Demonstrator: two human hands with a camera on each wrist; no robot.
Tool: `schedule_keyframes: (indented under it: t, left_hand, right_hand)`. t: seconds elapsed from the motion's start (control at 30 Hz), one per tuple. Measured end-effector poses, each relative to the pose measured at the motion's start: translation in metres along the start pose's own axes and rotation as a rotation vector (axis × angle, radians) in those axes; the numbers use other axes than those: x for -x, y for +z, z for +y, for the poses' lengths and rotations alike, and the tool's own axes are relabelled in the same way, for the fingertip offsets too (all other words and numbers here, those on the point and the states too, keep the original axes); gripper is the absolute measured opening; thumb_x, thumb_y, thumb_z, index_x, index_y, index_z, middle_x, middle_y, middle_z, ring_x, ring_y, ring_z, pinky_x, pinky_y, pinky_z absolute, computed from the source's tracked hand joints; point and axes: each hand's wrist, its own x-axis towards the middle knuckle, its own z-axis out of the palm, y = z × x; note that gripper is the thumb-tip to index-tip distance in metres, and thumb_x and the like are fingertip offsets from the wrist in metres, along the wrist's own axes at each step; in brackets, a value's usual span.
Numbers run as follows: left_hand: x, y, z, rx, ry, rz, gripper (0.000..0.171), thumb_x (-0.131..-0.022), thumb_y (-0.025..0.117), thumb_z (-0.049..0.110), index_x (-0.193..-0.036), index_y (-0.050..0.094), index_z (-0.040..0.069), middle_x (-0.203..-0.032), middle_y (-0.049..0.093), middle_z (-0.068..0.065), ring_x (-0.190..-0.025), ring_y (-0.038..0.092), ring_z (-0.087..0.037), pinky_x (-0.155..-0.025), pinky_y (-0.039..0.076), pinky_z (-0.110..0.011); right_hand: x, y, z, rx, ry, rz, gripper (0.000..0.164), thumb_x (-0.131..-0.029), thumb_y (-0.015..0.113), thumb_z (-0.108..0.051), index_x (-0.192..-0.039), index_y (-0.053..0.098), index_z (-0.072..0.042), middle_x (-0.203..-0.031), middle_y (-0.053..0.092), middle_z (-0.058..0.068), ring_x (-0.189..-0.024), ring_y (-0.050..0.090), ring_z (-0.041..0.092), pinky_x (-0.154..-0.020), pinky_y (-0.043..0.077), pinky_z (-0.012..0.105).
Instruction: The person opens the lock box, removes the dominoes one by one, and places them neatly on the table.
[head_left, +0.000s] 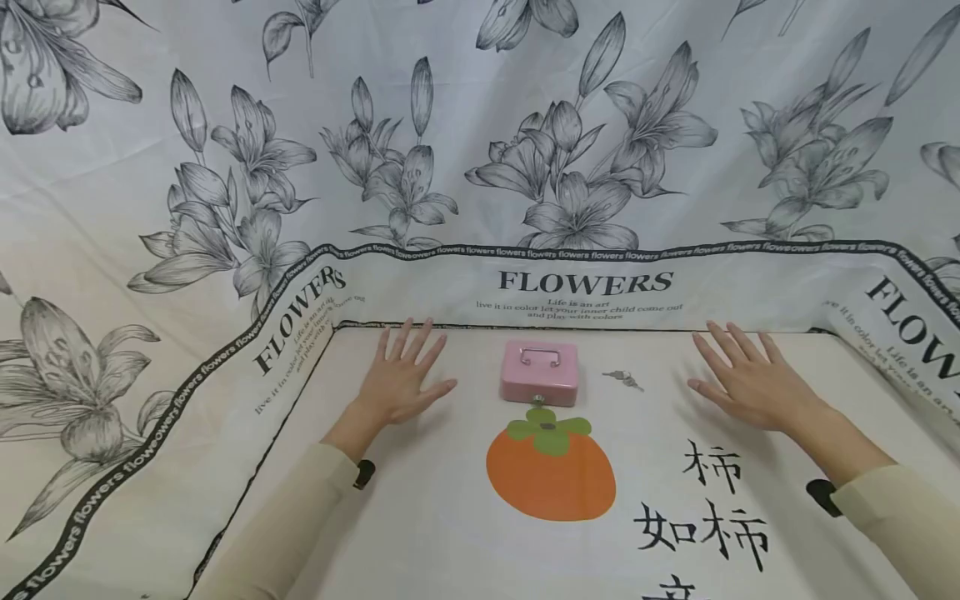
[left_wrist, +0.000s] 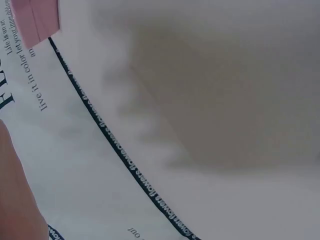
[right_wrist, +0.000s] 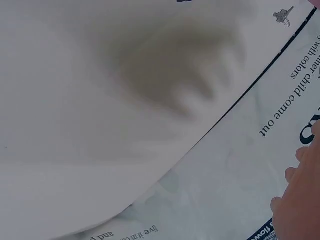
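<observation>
A small pink cash box (head_left: 540, 372) with a metal handle on its lid sits closed near the back of the table, a lock on its front side. To its right lies a small bunch of keys (head_left: 624, 380). My left hand (head_left: 401, 379), fingers spread and straight, is held palm down to the left of the box. On the far side of the keys, my right hand (head_left: 753, 379) is likewise spread, holding nothing. Both wrist views show hand shadows on the white surface; the box's corner (left_wrist: 37, 20) appears in the left one and the keys (right_wrist: 284, 16) in the right one.
The white table cover (head_left: 420, 517) bears a printed orange persimmon (head_left: 551, 475) and black characters (head_left: 712, 467). A flower-printed cloth (head_left: 465, 200) rises behind and at the sides, with a dark lettered border.
</observation>
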Motion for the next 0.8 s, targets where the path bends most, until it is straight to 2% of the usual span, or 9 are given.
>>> schedule_keyframes:
  t: [0.17,0.3,0.47,0.7,0.8]
  left_hand:
    - [0.0,-0.003,0.009,0.024,-0.011,-0.026,0.083,-0.099,0.024,0.075,-0.166,0.008,0.028,-0.171,-0.011,0.0,-0.156,-0.014,-0.031,-0.12,-0.01,-0.059]
    - [0.0,-0.003,0.016,0.061,-0.007,-0.017,0.084,-0.099,0.026,0.074,-0.166,0.008,0.027,-0.171,-0.013,0.0,-0.156,-0.017,-0.03,-0.12,-0.01,-0.06]
    - [0.002,-0.001,0.023,0.12,0.009,0.02,0.083,-0.1,0.035,0.07,-0.165,0.019,0.023,-0.172,-0.003,-0.003,-0.157,-0.008,-0.035,-0.12,-0.002,-0.063]
    - [-0.001,0.005,0.034,0.16,0.02,0.019,0.083,-0.099,0.035,0.071,-0.165,0.018,0.025,-0.172,0.007,-0.006,-0.157,0.002,-0.037,-0.12,0.006,-0.064]
    - [-0.002,0.007,0.039,0.193,0.022,0.025,0.083,-0.099,0.037,0.07,-0.165,0.018,0.024,-0.172,0.009,-0.007,-0.157,0.005,-0.038,-0.12,0.007,-0.064]
  right_hand:
    - [0.003,0.0,-0.004,-0.019,0.003,0.012,0.081,-0.106,0.044,-0.052,-0.161,0.018,0.002,-0.166,0.01,0.029,-0.151,0.008,0.052,-0.117,-0.008,0.067]
    - [0.005,-0.001,-0.008,-0.048,0.006,0.028,0.08,-0.106,0.044,-0.05,-0.161,0.018,0.002,-0.167,0.007,0.028,-0.152,0.005,0.051,-0.117,-0.011,0.064]
    - [0.006,-0.002,-0.015,-0.094,0.009,0.019,0.08,-0.106,0.045,-0.05,-0.162,0.017,0.001,-0.167,0.007,0.028,-0.152,0.003,0.051,-0.118,-0.01,0.064]
    - [0.005,-0.002,-0.021,-0.126,-0.018,0.054,0.082,-0.105,0.05,-0.047,-0.162,0.016,0.001,-0.167,0.01,0.028,-0.152,0.006,0.051,-0.119,-0.01,0.062]
    - [0.003,-0.003,-0.024,-0.151,-0.023,0.049,0.083,-0.104,0.052,-0.047,-0.162,0.017,0.001,-0.166,0.01,0.029,-0.151,0.009,0.052,-0.119,-0.004,0.065]
